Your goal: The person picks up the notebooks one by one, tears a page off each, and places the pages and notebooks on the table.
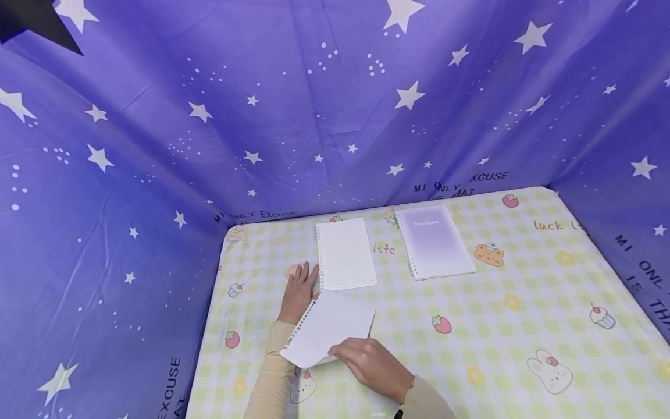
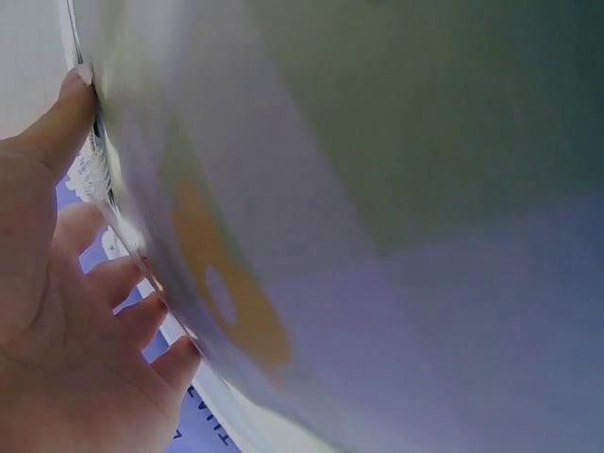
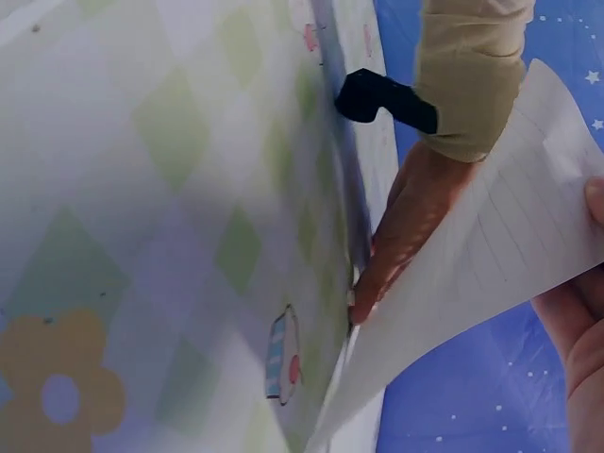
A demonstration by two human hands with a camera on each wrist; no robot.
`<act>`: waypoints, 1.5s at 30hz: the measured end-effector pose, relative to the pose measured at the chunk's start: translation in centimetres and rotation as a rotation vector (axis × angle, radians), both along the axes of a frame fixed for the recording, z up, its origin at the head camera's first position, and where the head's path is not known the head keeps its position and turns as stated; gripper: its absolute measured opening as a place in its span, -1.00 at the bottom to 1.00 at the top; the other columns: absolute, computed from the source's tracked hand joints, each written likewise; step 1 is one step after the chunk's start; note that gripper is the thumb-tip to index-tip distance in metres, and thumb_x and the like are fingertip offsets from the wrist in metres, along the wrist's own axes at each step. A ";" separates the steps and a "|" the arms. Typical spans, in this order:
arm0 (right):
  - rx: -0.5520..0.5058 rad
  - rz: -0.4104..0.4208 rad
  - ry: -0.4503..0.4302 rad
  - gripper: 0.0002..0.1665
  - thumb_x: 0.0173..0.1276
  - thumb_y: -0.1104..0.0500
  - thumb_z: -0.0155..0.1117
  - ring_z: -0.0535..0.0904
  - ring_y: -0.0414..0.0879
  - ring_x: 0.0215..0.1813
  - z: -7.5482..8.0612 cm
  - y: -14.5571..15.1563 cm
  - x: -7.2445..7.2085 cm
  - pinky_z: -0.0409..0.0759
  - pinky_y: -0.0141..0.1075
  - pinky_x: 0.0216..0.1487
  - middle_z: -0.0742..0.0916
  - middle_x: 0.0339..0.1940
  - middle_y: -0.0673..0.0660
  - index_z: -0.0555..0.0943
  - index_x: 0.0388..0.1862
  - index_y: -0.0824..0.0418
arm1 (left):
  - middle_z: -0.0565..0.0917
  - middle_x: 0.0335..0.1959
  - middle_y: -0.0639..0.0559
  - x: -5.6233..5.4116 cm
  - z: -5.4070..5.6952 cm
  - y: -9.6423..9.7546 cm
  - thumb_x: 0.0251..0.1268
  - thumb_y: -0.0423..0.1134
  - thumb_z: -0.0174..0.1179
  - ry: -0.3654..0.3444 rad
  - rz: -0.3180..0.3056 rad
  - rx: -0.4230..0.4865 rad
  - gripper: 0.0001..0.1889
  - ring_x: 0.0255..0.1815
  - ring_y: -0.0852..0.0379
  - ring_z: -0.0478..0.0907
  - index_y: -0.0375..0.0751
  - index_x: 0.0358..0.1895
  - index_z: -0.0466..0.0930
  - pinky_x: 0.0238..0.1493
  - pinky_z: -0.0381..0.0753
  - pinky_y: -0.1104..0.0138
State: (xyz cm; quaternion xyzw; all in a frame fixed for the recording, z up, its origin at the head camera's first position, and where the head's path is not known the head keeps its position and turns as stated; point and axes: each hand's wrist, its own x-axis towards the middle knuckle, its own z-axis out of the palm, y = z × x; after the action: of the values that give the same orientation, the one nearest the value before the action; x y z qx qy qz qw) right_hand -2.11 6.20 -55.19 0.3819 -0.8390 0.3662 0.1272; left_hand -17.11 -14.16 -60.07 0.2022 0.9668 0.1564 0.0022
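One perforated sheet [image 1: 331,325] has its near edge pinched in right fingers [image 1: 344,349], left fingers [image 1: 299,274] outstretched.

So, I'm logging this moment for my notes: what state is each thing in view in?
White lined spiral notebook, open at a lined page, lying flat.
Purple spiral notebook marked "freedom", closed, lying flat.
White paper sheet with holed edge, bent.
Right grip, pinching the sheet.
Left grip, fingers extended, beside the open notebook.
Green-and-white checked tablecloth, spread out.
Blue-purple star-print fabric backdrop, hanging in folds.
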 end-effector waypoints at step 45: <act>-0.218 -0.074 0.123 -0.73 0.47 0.34 0.14 0.75 -0.17 -0.10 3.9 1.4 -2.5 0.70 -0.41 -0.05 0.79 -0.11 0.03 0.64 0.07 0.18 | 0.78 -0.12 -0.05 7.2 2.6 -1.9 0.60 -0.07 -0.08 -0.307 0.237 0.768 -0.61 0.02 0.00 0.70 -0.25 0.05 0.66 0.17 0.62 0.19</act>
State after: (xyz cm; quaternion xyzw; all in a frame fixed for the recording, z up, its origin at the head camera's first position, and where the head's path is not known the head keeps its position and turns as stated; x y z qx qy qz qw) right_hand -4.66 7.63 -51.27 0.3564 -0.7982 0.4264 0.2324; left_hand -9.92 -16.05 -57.43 0.0504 0.8434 0.5324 0.0528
